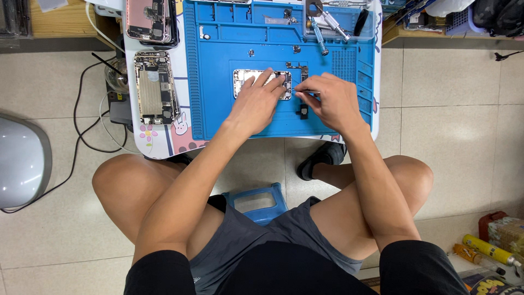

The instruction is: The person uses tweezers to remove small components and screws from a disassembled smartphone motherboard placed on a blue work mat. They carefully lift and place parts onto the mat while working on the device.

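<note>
A pale tiled floor surrounds a small low table [164, 143] with cartoon stickers on its edge, most of its top covered by a blue silicone repair mat [218, 109]. The person sits on a blue stool [256, 202] with knees spread, looking straight down.

The left hand [256, 104] lies flat, fingers spread and pressing down on an opened phone chassis [245, 79] at the middle of the mat, steadying it. The right hand [330, 101] is pinched closed around thin tweezers [305, 90], whose tip points left and meets the right edge of the chassis, just beside the left fingertips.

Judging by how things lie, disassembly looks well under way: the chassis is open with its insides bare, and small loose parts [303, 112] sit on the mat near the right hand and just above the phone. Fine work at the phone's edge appears to be the step in hand; what remains inside is too small to tell.

Further out, a second opened phone [155, 87] lies on the table's left side, a third one [150, 19] above it. A clear tray with screwdrivers [333, 24] sits at the mat's upper right. Dark cables [87, 131] trail across the floor to the left.
</note>
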